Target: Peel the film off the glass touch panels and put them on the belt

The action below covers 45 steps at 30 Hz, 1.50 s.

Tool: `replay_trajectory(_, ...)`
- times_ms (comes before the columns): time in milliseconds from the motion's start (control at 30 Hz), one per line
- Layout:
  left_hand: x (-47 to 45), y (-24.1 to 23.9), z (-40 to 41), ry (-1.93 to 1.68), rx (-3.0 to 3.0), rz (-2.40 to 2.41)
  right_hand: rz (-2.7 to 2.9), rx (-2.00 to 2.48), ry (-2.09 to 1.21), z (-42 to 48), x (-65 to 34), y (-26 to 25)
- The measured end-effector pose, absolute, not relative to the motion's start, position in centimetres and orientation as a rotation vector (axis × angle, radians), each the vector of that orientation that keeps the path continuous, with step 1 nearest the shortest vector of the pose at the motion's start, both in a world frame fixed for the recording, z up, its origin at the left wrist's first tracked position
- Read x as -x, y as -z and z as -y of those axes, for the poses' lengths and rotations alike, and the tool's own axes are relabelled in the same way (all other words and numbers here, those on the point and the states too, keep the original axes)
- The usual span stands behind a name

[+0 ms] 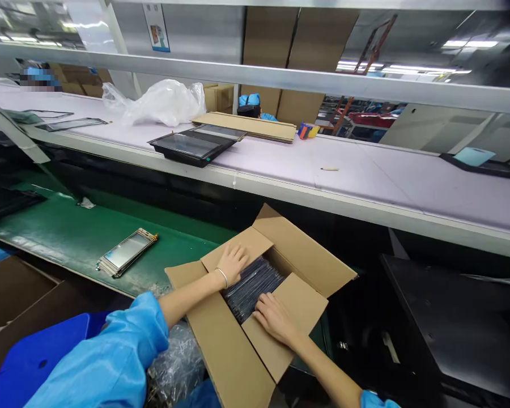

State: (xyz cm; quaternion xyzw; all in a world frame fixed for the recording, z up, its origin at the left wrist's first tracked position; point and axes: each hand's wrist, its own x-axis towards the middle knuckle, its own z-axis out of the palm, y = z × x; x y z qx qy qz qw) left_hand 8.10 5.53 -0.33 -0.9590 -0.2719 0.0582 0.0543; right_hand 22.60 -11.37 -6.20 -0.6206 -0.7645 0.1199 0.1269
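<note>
An open cardboard box (297,249) sits at the near edge of the green conveyor belt (68,232). It is packed with a row of thin dark panels (253,283) standing on edge. My left hand (232,263) rests at the box's left rim, fingers curled down onto the panels' far end. My right hand (274,317) lies over the near flap, fingers bent into the panels' near end. Whether either hand grips a panel is hidden.
A small stack of glass screens (127,252) lies on the belt to the left. The pale upper shelf (365,175) holds a black tray of screens (193,146), flat cardboard (246,126), a plastic bag (161,102). A black surface (459,317) is right.
</note>
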Motion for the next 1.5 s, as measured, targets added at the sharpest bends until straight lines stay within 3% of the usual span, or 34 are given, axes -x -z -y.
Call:
replay_trajectory(167, -7.3, -4.2, -8.8, -0.007, 2.765, 0.922, 2.346, 1.766, -0.336, 9.9, -21.3, 6.0)
replay_trajectory(333, -6.3, -5.5, -11.9, 0.049, 2.684, 0.892, 2.381, 1.781, -0.36, 9.1, -21.8, 0.7)
replay_trajectory(467, -5.4, -5.6, -13.5, 0.036, 2.719, 0.752, 2.358, 1.865, -0.456, 15.1, -23.8, -5.1)
replay_trajectory(567, -4.6, -5.7, -15.2, 0.01, 2.769, 0.648, 2.242, 2.07, -0.713, 21.1, -25.5, -7.1)
replay_trajectory(667, -3.7, -5.3, -17.4, -0.017, 2.808, 0.597, 2.195, 2.091, -0.775, 25.9, -26.8, -4.7)
replay_trajectory(900, -2.6, -0.6, -20.5, -0.088, 2.833, 0.872, 1.902, 2.297, -0.418, 31.8, -26.8, 11.1)
replay_trajectory(1000, -3.2, -0.3, -20.5, -0.173, 2.828, 1.019, 1.88, 2.256, -0.401, 32.2, -27.8, 12.6)
replay_trajectory(1200, -8.4, -2.1, -17.0, -0.369, 2.888, 1.051, 1.713, 2.191, -0.884, 24.8, -32.3, 2.4)
replay_trajectory(1300, -10.8, -1.2, -13.0, -0.471, 2.959, 1.05, 1.991, 2.145, -0.916, 16.4, -31.5, -1.4)
replay_trajectory(1500, -12.1, 1.6, -8.5, -0.469, 2.879, 1.356, 2.227, 1.97, -0.788, -0.9, -26.4, 0.1)
